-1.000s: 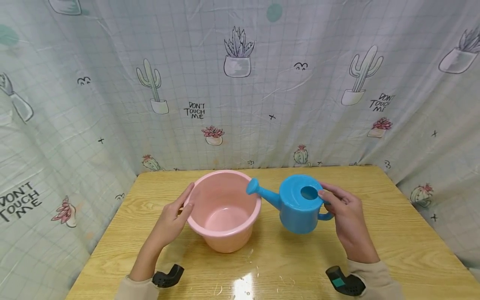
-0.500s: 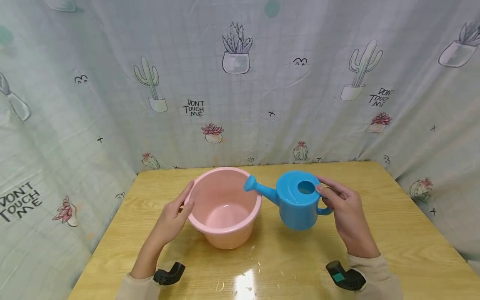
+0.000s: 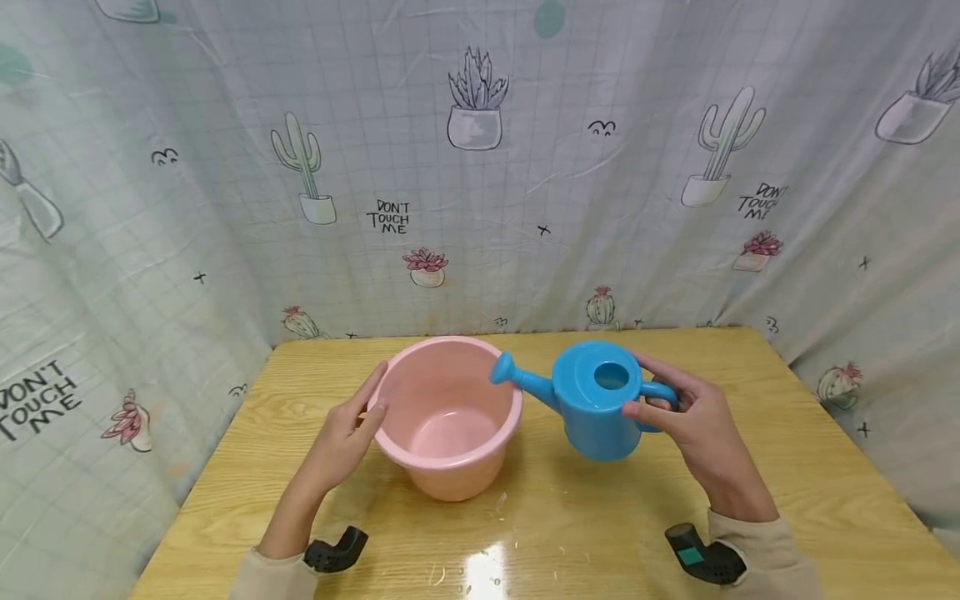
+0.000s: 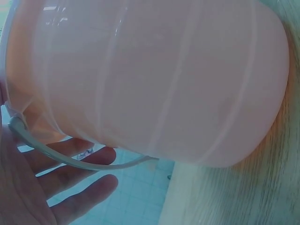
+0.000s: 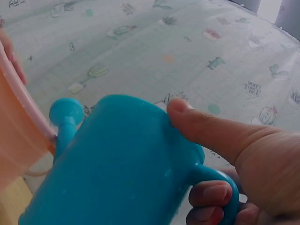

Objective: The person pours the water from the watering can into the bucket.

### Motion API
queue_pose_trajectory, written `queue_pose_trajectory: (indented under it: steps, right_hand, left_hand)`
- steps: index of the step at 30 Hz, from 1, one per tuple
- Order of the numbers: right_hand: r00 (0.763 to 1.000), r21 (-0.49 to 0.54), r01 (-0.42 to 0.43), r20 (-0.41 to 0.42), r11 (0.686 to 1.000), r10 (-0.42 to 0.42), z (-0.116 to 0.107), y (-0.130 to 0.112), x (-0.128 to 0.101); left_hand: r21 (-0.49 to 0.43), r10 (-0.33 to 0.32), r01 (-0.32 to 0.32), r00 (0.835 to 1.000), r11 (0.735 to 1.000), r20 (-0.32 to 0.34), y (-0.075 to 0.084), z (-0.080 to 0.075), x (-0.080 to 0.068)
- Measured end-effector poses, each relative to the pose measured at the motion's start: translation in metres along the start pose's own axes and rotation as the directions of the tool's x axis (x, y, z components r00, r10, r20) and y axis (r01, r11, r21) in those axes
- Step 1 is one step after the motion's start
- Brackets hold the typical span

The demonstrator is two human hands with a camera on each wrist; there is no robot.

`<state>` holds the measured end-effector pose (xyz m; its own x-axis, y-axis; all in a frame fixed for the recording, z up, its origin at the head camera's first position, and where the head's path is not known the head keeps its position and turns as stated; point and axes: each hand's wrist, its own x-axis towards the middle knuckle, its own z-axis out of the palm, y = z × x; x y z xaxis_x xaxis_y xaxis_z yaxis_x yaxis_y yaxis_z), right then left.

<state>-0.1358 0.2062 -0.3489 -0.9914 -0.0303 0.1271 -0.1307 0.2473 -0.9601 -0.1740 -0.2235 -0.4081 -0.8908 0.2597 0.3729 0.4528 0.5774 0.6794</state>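
A pink bucket (image 3: pixel 457 475) stands on the wooden table (image 3: pixel 795 475), left of centre. My left hand (image 3: pixel 347 427) rests flat against its left rim with straight fingers. In the left wrist view the bucket wall (image 4: pixel 154 79) fills the frame, and its thin white wire handle (image 4: pixel 70 159) hangs over my fingers (image 4: pixel 79 187). My right hand (image 3: pixel 690 421) grips a blue watering can (image 3: pixel 588 417) by its handle (image 3: pixel 660 390), with the thumb (image 5: pixel 211 131) pressed on the can's body (image 5: pixel 117 164). The spout (image 3: pixel 506 368) points left and almost touches the bucket's right rim.
A cactus-print curtain (image 3: pixel 480 208) closes off the back and both sides of the table. Black wrist-camera mounts sit at my left cuff (image 3: pixel 336 550) and right cuff (image 3: pixel 701 558). A glare patch and small drops mark the table front (image 3: pixel 487 571).
My right hand has shifted its hold: the thumb moved from the lid opening to the can's side and the fingers wrapped the handle. The can rose slightly. The left hand stayed put.
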Motion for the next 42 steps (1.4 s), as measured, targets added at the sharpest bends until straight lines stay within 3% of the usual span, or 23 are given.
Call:
queue_pose_trajectory:
  steps: [7,19,28,42]
  right_hand:
    - [0.998,0.092,0.038,0.038,0.995,-0.042,0.0,0.0,0.0]
    - [0.999,-0.022,0.024,0.031,0.999,-0.023,-0.001,-0.001,0.0]
    - [0.995,0.035,0.05,0.084,0.998,-0.053,-0.004,-0.004,0.006]
    - [0.992,-0.001,0.072,0.107,0.997,-0.071,-0.013,-0.002,0.008]
  left_hand:
    - [-0.015,-0.001,0.001,1.0,1.0,-0.009,0.0,-0.001,-0.002]
    - [-0.005,-0.026,0.026,1.0,1.0,0.006,-0.003,0.001,-0.003]
    - [0.005,-0.032,0.033,0.999,0.999,-0.002,0.002,-0.002,-0.001]
    - [-0.006,-0.044,0.044,0.999,0.999,0.017,-0.001,0.0,-0.001]
